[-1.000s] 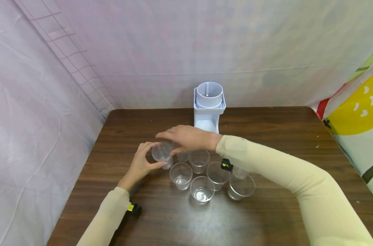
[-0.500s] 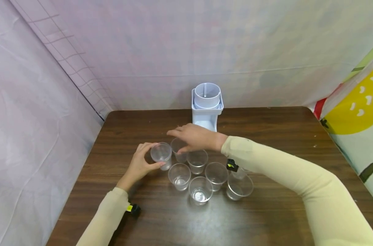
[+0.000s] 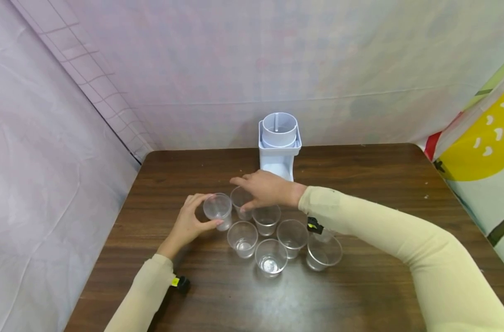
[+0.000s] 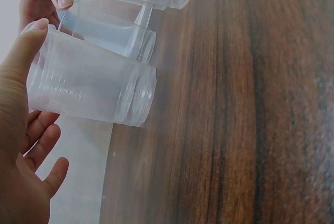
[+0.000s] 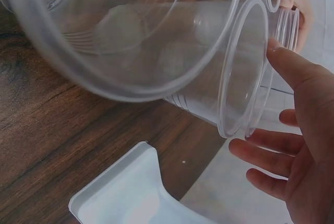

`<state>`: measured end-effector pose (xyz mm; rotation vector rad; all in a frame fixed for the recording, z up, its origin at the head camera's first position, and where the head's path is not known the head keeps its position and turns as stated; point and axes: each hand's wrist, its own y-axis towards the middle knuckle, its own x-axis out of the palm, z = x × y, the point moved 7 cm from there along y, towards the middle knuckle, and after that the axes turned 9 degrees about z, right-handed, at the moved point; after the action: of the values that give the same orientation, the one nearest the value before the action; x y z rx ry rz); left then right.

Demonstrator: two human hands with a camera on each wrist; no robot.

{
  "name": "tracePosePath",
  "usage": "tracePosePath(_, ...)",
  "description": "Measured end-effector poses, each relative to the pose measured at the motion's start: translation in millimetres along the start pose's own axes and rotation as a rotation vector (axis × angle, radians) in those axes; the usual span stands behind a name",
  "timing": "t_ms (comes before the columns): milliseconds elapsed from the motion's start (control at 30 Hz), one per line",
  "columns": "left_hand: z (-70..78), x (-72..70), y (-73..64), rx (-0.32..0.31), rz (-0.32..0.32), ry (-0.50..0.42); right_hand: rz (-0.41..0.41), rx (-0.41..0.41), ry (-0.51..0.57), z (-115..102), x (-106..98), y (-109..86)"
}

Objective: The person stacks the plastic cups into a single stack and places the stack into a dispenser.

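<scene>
In the head view my left hand (image 3: pixel 189 220) grips a clear plastic cup (image 3: pixel 218 208) upright near its rim, thumb in front and fingers behind. My right hand (image 3: pixel 265 188) reaches over from the right and pinches the rim of a neighbouring clear cup (image 3: pixel 239 197). The right wrist view shows the right thumb (image 5: pixel 292 65) on the cup's rim (image 5: pixel 223 98), with some fingers spread below it. In the left wrist view the left thumb (image 4: pixel 32 38) lies on the upper rim of the held cup (image 4: pixel 88 80), its base close to the table.
More clear cups stand grouped to the right and front, among them a front cup (image 3: pixel 271 260) and a right cup (image 3: pixel 324 253). Part of the group is under the right sleeve (image 3: pixel 360 216). A white dispenser-like stand (image 3: pixel 279 152) is behind on the wooden table (image 3: pixel 185 170).
My right hand has shifted right, off the left-held cup and onto the cup beside it, lowering slightly. The left hand keeps its grip on its cup in nearly the same place.
</scene>
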<state>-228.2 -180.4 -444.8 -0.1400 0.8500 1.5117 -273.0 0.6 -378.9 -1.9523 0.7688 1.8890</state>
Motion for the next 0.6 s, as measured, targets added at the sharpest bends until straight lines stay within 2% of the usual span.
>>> tracePosePath(333, 0.3, 0.3, 0.1, -0.002, 0.0, -0.005, -0.01, 0.001, 0.001, -1, 2, 0.2)
tracePosePath(600, -1.3, 1.0, 0.4, 0.001, 0.003, -0.013, 0.014, 0.011, 0.03, 1, -8, -1.4)
